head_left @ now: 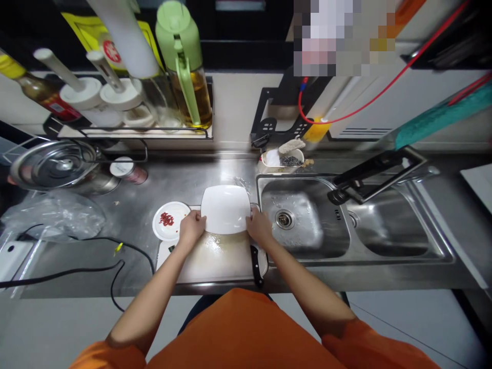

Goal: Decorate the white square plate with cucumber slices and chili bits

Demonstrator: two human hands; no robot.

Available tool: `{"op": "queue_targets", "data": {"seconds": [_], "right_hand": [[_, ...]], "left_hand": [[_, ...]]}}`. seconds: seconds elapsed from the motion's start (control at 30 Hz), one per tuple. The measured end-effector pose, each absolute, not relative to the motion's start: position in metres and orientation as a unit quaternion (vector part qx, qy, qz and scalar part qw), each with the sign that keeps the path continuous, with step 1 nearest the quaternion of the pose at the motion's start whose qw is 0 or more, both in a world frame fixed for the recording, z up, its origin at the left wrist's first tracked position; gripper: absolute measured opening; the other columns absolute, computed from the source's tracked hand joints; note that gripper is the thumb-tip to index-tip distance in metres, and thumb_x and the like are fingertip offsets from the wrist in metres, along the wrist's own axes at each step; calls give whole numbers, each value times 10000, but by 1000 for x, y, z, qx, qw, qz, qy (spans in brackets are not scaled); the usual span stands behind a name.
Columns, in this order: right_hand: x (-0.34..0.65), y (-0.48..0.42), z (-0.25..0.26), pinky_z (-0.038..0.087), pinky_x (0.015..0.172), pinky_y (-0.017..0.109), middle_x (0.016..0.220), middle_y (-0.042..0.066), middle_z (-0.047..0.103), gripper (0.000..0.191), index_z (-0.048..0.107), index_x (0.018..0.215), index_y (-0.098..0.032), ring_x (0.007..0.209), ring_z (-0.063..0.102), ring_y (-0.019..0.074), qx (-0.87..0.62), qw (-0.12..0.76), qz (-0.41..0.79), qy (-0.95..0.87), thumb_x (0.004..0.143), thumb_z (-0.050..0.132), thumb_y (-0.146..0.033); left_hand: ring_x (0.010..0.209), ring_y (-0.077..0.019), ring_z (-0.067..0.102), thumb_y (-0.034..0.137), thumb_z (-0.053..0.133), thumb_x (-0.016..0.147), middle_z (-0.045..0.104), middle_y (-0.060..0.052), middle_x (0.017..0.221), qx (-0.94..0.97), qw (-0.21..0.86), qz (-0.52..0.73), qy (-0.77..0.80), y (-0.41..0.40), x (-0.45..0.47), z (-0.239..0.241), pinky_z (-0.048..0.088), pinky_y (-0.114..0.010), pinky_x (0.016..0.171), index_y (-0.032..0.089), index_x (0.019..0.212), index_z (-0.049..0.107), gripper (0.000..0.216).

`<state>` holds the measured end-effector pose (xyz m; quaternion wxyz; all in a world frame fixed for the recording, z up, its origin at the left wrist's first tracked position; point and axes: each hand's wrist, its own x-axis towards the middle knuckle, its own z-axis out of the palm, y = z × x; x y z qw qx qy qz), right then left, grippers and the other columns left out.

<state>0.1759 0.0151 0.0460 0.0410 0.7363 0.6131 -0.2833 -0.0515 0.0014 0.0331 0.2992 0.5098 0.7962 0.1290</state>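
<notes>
A white squarish plate (226,209) is held level between my two hands, above the far part of a wet cutting board (219,259). My left hand (192,227) is closed on the plate's left edge, and my right hand (260,225) grips its right edge. Just left of my left hand is a round white plate (171,233) with chopped red pieces (166,219) on it. A knife with a black handle (257,266) lies along the board's right side, its blade partly hidden. Something dark green (171,248) shows beside my left forearm.
A double steel sink (303,241) with a black faucet (357,174) is on the right. A caddy (279,166) with scrubbers stands behind it. Left are a lidded pot (57,164), a plastic bag (54,218), a jar (130,171) and black cables (103,240). An oil bottle (188,77) stands on the rack.
</notes>
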Motion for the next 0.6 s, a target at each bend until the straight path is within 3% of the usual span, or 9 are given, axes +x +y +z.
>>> {"op": "queue_targets", "data": {"seconds": [0.23,0.6], "right_hand": [[174,-35,48,345,824,362,1046,131,604,301,476,1160,-168,1135,415,265,721,121,-274,624,894,378,-268],[171,-44,38,340,792,374,1037,135,637,278,495,1126,-141,1114,423,283,707,144,-239,650,905,380,-266]], "left_hand": [[664,-173,579,294,512,777,626,-6,676,495,331,138,791,-55,-43,20,370,-249,632,200,837,575,129],[719,-187,609,306,507,809,668,-32,759,482,323,130,804,-70,-39,11,385,-259,654,181,946,588,202]]}}
